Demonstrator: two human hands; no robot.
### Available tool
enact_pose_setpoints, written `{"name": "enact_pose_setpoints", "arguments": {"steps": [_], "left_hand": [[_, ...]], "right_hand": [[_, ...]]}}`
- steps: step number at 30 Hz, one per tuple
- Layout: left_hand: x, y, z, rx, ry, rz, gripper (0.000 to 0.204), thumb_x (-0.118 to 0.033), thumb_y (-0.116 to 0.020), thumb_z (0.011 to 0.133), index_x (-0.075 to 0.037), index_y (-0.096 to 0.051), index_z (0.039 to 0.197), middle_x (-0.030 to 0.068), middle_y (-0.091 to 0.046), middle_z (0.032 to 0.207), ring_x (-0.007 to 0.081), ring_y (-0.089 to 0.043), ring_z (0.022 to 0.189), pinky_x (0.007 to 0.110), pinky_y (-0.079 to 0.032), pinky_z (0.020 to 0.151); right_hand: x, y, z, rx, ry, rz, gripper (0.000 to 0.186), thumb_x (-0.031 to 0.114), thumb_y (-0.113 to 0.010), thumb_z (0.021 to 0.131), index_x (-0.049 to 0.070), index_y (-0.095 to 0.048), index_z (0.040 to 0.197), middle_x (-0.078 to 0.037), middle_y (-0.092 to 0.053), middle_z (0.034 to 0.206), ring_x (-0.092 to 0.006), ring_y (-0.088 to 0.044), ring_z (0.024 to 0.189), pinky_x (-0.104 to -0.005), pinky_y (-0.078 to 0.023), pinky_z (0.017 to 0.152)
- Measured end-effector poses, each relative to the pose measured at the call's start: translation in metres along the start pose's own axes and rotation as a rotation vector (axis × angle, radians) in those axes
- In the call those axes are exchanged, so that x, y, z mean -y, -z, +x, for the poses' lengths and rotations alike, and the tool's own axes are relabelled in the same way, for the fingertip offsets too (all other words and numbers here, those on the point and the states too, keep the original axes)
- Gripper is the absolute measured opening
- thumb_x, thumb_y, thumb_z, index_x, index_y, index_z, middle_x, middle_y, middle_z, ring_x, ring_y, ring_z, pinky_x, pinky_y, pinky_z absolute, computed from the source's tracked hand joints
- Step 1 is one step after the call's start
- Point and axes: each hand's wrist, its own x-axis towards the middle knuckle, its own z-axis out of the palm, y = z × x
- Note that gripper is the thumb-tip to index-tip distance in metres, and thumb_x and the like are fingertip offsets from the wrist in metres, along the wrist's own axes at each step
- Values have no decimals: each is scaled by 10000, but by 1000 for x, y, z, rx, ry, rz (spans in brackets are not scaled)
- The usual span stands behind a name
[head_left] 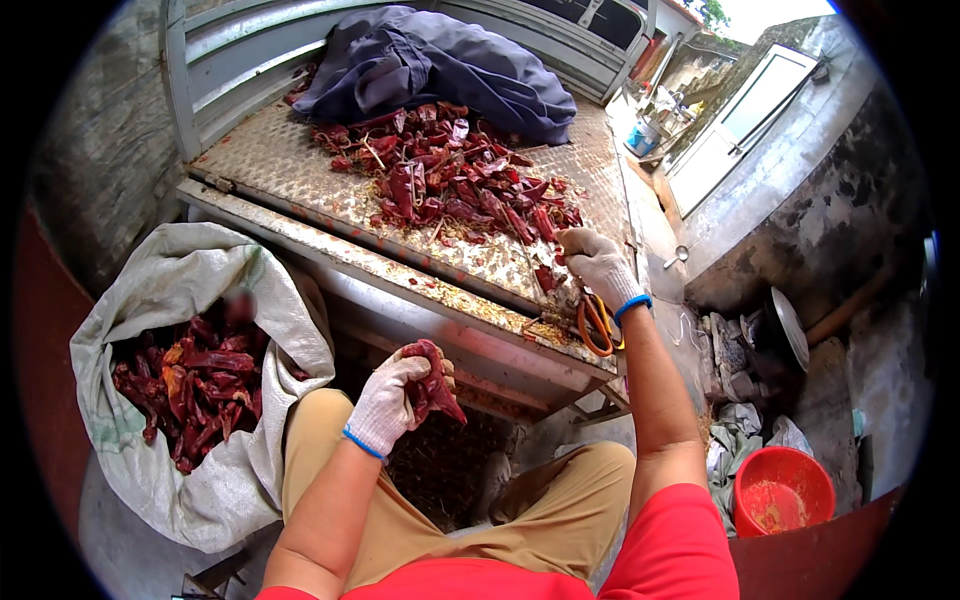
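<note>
In my gloved left hand, held above my lap, the fingers wrap round several dried red chili peppers. My gloved right hand reaches to the right edge of a pile of dried red chilies on a metal truck bed. Its fingers are bent together against the peppers, and what lies between them is hidden. Just below that hand, at the bed's edge, are orange-handled scissors; whether the hand touches them I cannot tell. Both gloves are white with blue cuffs.
On my left stands a white woven sack, open-topped, with dried chilies inside. A dark blue cloth covers the back of the pile. Grey side rails bound the bed. A red basin sits on the ground at right.
</note>
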Motion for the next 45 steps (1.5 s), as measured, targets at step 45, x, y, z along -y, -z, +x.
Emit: {"name": "enact_pose_setpoints", "arguments": {"steps": [45], "left_hand": [[3,4,-1,-31,6,51,227,-19,-566,944,-52,-595,1167,176,-700,1023,300,-715,857,448,-616,691]], "right_hand": [[20,-27,-30,75,-80,-443,280,236,-695,781,83,-755,1008,-182,-719,1052,-330,-683,1007,-391,-522,895]]}}
